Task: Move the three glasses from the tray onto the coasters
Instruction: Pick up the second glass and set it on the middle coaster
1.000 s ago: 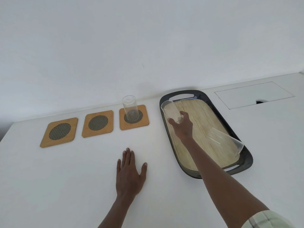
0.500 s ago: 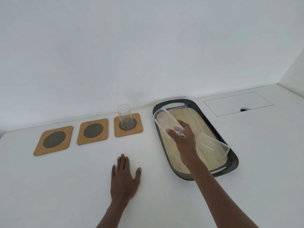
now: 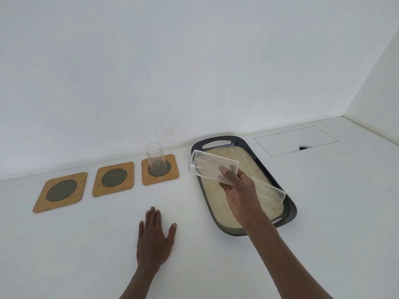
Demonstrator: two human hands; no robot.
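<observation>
My right hand point(image 3: 239, 190) grips a clear glass point(image 3: 207, 167) by its base, tilted with its mouth pointing left, above the left edge of the dark tray point(image 3: 216, 140). A second clear glass point(image 3: 269, 190) lies on its side on the tray's wooden floor, partly behind my hand. A third glass point(image 3: 155, 157) stands upright on the right coaster point(image 3: 173, 175). The middle coaster point(image 3: 114, 179) and the left coaster point(image 3: 60, 192) are bare. My left hand point(image 3: 155, 238) lies flat on the white table, fingers spread, holding nothing.
A rectangular flap with a small dark notch point(image 3: 295, 141) is set in the table behind the tray. A white wall runs along the table's back edge, and a side wall point(image 3: 380, 104) closes the right corner.
My right hand has lifted the glass off the tray and swung it leftward, tilting it further onto its side. The left hand has stayed flat. The camera has tilted up a little.
</observation>
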